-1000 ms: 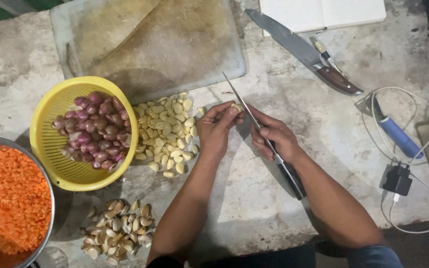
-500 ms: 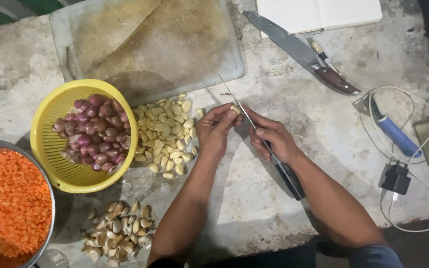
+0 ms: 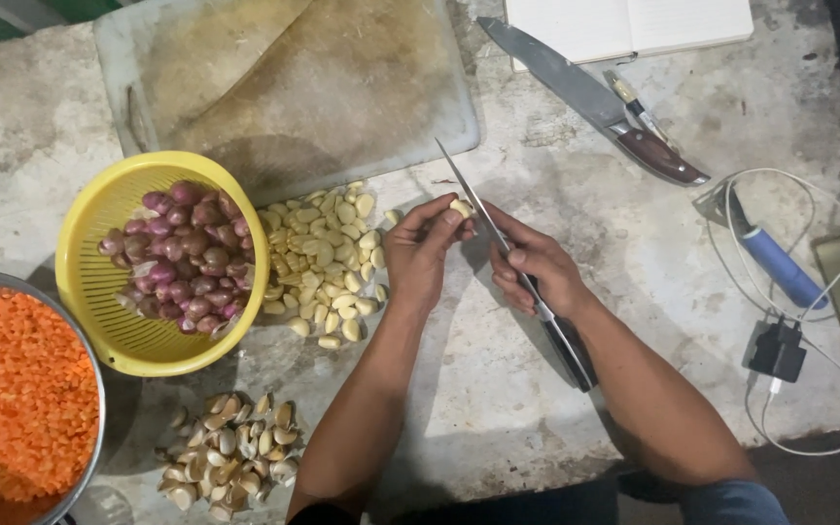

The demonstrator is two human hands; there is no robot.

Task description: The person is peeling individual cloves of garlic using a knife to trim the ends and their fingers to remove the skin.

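Left hand [image 3: 418, 255] pinches one pale peeled garlic clove [image 3: 460, 208]; right hand [image 3: 535, 267] is clamped on one long steel knife [image 3: 498, 233]. A second, broader knife [image 3: 590, 99] lies near the stone counter's [image 3: 634, 243] far edge.

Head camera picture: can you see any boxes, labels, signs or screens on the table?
No packages, labels, signs or screens show.
Nearest thing: an open notebook at the top edge, right of the cutting board; rectangular, white pages that look blank.

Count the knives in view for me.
2. One knife is in the right hand, its blade against the garlic clove; a larger knife lies beside the notebook.
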